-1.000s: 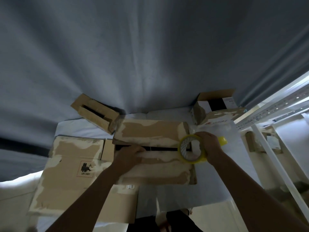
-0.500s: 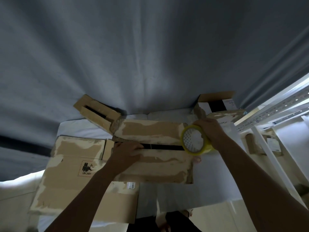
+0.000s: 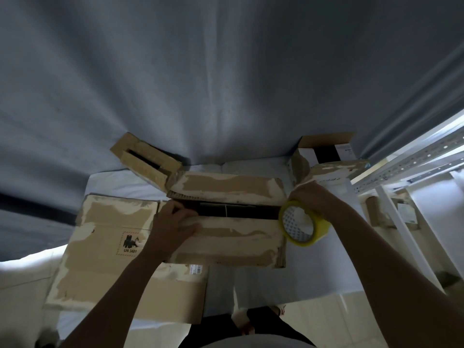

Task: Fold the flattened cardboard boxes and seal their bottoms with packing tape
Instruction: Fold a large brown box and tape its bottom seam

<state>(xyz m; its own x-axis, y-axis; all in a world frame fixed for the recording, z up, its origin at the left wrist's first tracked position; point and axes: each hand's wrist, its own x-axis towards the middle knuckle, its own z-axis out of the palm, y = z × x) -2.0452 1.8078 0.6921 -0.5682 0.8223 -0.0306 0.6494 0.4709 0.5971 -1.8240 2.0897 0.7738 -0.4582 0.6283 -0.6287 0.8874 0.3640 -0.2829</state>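
A worn cardboard box (image 3: 231,237) lies in the middle of the table, its two long flaps folded in with a dark gap (image 3: 238,212) between them. My left hand (image 3: 173,224) presses on the left end of the near flap, fingertips at the edge of the gap. My right hand (image 3: 308,197) grips a yellow roll of packing tape (image 3: 301,226) at the box's right end, where the roll hangs just past the edge. No tape strip can be made out across the gap.
A flattened box with a UN 3481 label (image 3: 100,252) lies at the left, partly under the middle box. A folded box (image 3: 145,162) stands at the back left, an open box (image 3: 326,156) at the back right. White metal shelving (image 3: 414,162) runs along the right. A grey curtain (image 3: 226,84) hangs behind the table (image 3: 313,272).
My right hand moved away from me and the tape roll dropped past the box's right edge. My left hand slid left along the near flap. The gap between the flaps looks wider.
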